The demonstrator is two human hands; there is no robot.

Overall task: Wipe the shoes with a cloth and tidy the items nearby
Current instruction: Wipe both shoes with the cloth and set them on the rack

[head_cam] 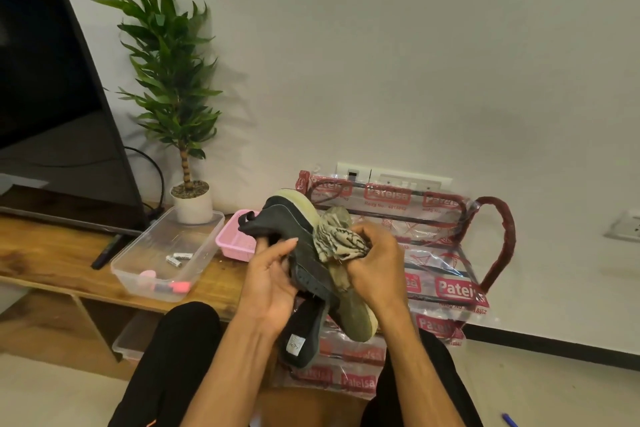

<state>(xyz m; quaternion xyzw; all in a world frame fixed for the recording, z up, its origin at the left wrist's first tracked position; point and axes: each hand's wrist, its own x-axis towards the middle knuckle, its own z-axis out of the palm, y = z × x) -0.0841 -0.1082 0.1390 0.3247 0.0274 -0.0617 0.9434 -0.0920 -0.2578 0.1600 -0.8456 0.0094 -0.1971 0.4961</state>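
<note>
A dark grey and olive shoe (pixel 304 246) with a pale sole is held up in front of me, heel up and toe down. My left hand (pixel 270 281) grips it at the collar, fingers curled into the opening. My right hand (pixel 374 267) holds a bunched patterned cloth (pixel 337 239) against the shoe's olive side. The shoe's tongue with a label hangs down between my wrists.
A wire shoe rack (pixel 450 253) wrapped in printed plastic stands behind the shoe. On the wooden TV bench (pixel 41 246) sit a clear plastic box (pixel 166 253) with batteries and pink items, a pink basket (pixel 232 236), a potted plant (pixel 190 198) and a television (pixel 52 97). A blue pen (pixel 509 419) lies on the floor at right.
</note>
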